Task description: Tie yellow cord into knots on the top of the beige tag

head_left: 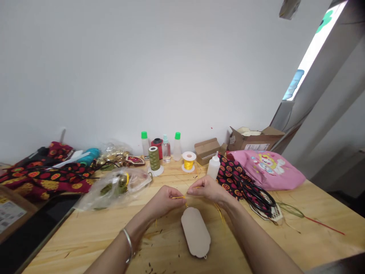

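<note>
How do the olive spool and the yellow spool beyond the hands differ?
The olive spool is wound into a tall column; the yellow spool is squatter. The yellow spool has a wide white top flange; the olive spool shows only a narrow core there. Both stand upright on the wooden table, each with a white disc at its base.

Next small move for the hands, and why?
Probably draw the left hand and right hand gently apart to snug the yellow cord: both pinch it, close together, by the far end of the tan plaque. Whether a knot has formed is too small to tell.
</note>
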`<state>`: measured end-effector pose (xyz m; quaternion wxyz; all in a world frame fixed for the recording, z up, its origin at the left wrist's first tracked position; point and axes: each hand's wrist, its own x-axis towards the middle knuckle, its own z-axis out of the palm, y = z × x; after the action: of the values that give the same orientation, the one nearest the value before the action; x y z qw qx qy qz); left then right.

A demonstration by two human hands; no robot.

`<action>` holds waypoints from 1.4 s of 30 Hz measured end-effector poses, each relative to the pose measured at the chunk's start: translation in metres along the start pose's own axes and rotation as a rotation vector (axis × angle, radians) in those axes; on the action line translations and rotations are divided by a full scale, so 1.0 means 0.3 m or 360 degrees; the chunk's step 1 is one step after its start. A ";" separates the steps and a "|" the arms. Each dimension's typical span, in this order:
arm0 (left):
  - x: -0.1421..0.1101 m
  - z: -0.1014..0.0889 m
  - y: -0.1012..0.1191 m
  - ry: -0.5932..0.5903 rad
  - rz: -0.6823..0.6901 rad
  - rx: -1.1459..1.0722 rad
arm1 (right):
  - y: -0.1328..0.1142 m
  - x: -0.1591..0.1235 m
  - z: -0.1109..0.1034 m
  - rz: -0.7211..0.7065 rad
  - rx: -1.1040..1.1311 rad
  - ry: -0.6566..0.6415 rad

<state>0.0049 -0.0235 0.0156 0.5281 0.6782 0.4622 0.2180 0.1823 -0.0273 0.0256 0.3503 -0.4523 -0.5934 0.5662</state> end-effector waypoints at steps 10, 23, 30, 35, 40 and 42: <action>0.006 0.003 0.018 0.0124 0.0174 -0.0245 | -0.012 0.008 0.015 -0.0073 0.0215 0.0175; 0.000 -0.004 0.013 -0.0018 0.0022 -0.0118 | -0.028 0.005 0.036 0.0047 0.0356 0.0282; -0.004 -0.004 0.013 -0.0048 0.0004 -0.0145 | -0.020 0.007 0.043 0.0082 0.0353 0.0249; -0.005 -0.007 0.014 -0.0162 0.0052 -0.0365 | -0.008 0.016 0.050 0.0055 0.0400 0.0208; -0.010 -0.011 0.018 -0.0245 0.0036 -0.0492 | -0.008 0.013 0.039 0.0069 0.0407 0.0155; -0.011 -0.012 0.019 -0.0207 0.0034 -0.0517 | -0.008 0.010 0.033 0.0063 0.0434 0.0088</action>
<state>0.0027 -0.0246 0.0227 0.6571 0.6016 0.3785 0.2512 0.1718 -0.0280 0.0266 0.4135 -0.4276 -0.4920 0.6357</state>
